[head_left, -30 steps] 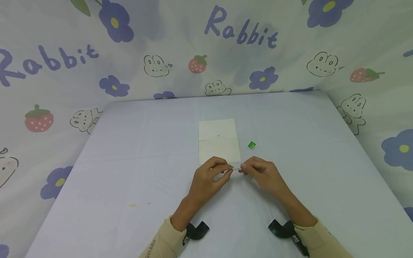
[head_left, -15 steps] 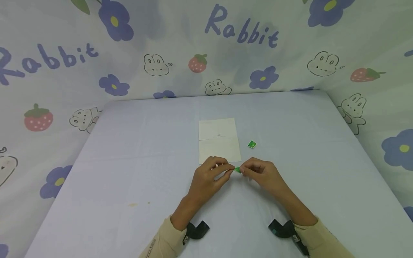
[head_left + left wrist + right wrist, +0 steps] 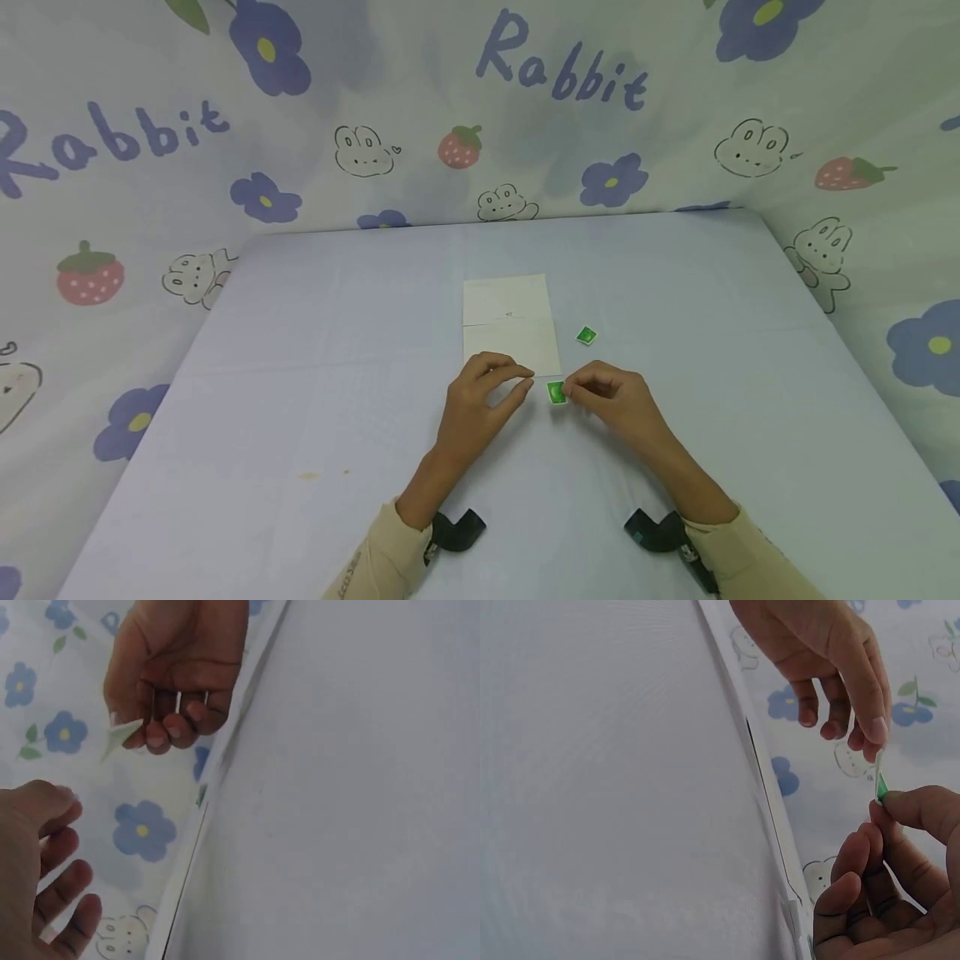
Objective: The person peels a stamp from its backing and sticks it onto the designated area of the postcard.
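My right hand (image 3: 615, 404) pinches a small green square with a white edge (image 3: 556, 392) between thumb and forefinger, just above the white tabletop. Seen from the left wrist, the square (image 3: 122, 736) shows a pale side; from the right wrist it is nearly edge-on, with a green part (image 3: 882, 786) by the thumb. My left hand (image 3: 476, 408) is just left of it, thumb and forefinger tips close together and nothing seen between them. Beyond my hands lies a cream sheet (image 3: 510, 300) with a line across its middle and a tiny mark. My left fingers overlap its near edge in view.
A second green square with a white edge (image 3: 587, 336) lies on the table, right of the sheet. A yellowish stain (image 3: 308, 476) marks the white tabletop (image 3: 300, 333) at left. Printed fabric (image 3: 420, 100) with rabbits, flowers and strawberries hangs around the table.
The green square, earlier edge-on between both hands, has turned its green face up. My left hand has let go and drawn slightly left; my right hand keeps its pinch.
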The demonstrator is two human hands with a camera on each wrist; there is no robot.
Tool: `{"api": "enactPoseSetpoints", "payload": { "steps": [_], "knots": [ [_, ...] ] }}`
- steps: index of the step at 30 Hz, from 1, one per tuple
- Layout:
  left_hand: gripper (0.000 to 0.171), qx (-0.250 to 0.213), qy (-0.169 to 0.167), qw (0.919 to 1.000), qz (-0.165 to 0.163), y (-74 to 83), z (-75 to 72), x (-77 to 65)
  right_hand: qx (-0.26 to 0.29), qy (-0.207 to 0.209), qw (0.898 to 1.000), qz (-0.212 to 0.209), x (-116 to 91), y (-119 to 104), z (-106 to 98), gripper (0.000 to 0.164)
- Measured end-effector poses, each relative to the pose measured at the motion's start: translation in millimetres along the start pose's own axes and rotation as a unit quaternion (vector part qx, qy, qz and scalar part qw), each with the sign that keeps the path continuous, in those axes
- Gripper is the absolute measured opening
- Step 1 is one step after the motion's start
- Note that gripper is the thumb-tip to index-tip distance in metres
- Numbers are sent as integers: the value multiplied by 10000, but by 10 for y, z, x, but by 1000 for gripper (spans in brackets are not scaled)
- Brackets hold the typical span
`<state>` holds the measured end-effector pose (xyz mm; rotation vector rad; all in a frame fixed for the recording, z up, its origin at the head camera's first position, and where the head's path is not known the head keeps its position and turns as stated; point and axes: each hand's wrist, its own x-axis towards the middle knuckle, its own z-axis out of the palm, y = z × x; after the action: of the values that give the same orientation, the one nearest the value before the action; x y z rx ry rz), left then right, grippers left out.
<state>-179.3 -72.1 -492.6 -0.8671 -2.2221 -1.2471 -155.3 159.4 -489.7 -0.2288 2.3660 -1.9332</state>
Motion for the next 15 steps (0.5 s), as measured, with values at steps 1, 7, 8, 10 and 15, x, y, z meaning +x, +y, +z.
{"api": "enactPoseSetpoints", "payload": {
  "steps": [1,7,8,10,15],
  "knots": [
    [12,-94,48,9999,-127,-19,-2,9,-41,18,10000,-22,2,1,-3,11],
    [11,-411,329,9952,-820,-141,-38,56,-170,134,9998,-49,7,10,-15,12],
    [11,-441,361,9944,-887,-158,-50,61,-169,144,9997,-62,8,11,-16,12],
    [12,-498,421,9931,-979,-192,-75,69,-153,162,9997,-80,10,17,-14,12],
    [13,-418,532,9913,-1131,-306,-139,90,-231,180,9995,-144,3,30,3,11]
  ]
}}
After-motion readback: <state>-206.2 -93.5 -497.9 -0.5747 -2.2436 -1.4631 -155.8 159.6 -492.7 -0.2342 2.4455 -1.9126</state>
